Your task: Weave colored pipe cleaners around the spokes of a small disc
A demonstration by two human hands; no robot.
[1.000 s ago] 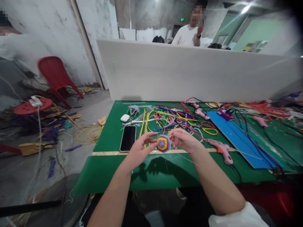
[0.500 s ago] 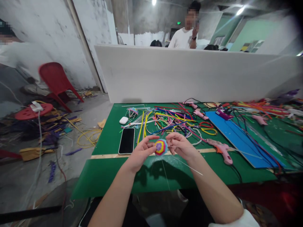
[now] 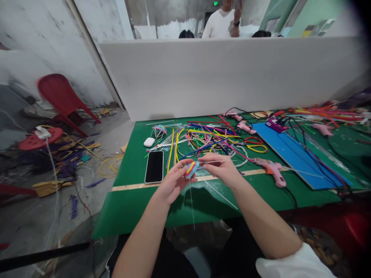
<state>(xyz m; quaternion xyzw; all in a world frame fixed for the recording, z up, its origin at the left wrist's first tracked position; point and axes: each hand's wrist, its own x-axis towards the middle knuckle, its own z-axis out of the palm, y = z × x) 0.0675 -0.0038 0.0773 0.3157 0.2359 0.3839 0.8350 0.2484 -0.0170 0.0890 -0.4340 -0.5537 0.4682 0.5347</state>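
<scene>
Between my hands, above the front of the green table, is a small round piece [image 3: 191, 169] striped in purple, yellow, pink and blue, seemingly coiled from pipe cleaners. My left hand [image 3: 175, 180] is closed on its left side, with fingers curled behind it. Thin pale wires [image 3: 191, 204] hang down from the piece. At its right edge my right hand [image 3: 216, 166] pinches a thin pale wire that runs sideways. Part of the piece is hidden by my fingers.
Behind my hands lies a heap of coloured pipe cleaners [image 3: 207, 141]. A phone [image 3: 154, 166] and a white earbud case [image 3: 149, 142] lie left. A pink glue gun [image 3: 274, 172] and a blue board [image 3: 290, 154] are right. A white partition [image 3: 226, 77] closes the back; a person [image 3: 222, 21] stands beyond.
The striped piece has been tilted, so its round face now shows edge-on. Both hands have shifted slightly up and left in view. The camera has tipped downward.
</scene>
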